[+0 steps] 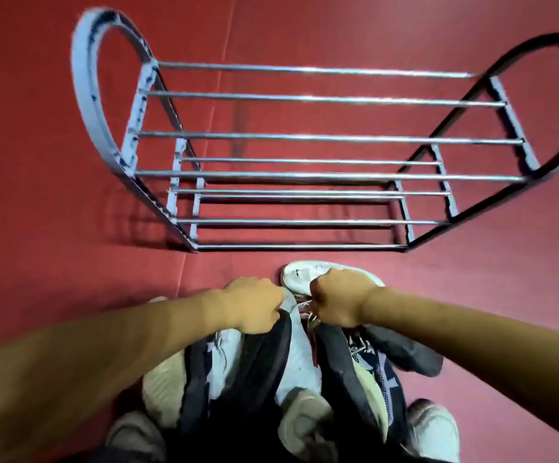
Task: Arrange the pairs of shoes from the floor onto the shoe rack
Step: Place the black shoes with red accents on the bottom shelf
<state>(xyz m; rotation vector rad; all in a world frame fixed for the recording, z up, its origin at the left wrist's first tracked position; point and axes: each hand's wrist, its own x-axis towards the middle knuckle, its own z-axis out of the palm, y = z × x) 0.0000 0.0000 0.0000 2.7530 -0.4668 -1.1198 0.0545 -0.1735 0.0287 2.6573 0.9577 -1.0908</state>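
A grey metal shoe rack (pixel 308 138) with bare chrome bars on its tiers stands on the red floor ahead of me. Below it, close to me, several shoes lie bunched together. My left hand (pixel 254 304) is closed on the heel of a dark and white sneaker (pixel 238 372). My right hand (pixel 338 302) is closed on a second dark sneaker (pixel 365 365) at its laces. A white shoe (pixel 299 274) lies on the floor just beyond both hands, partly hidden by my right hand. Whether the two held shoes are off the floor is unclear.
Red matting (pixel 54 245) covers the floor on all sides, with a seam running toward the rack's left foot. More light grey shoes (pixel 164 382) lie at the bottom of the view, near my legs.
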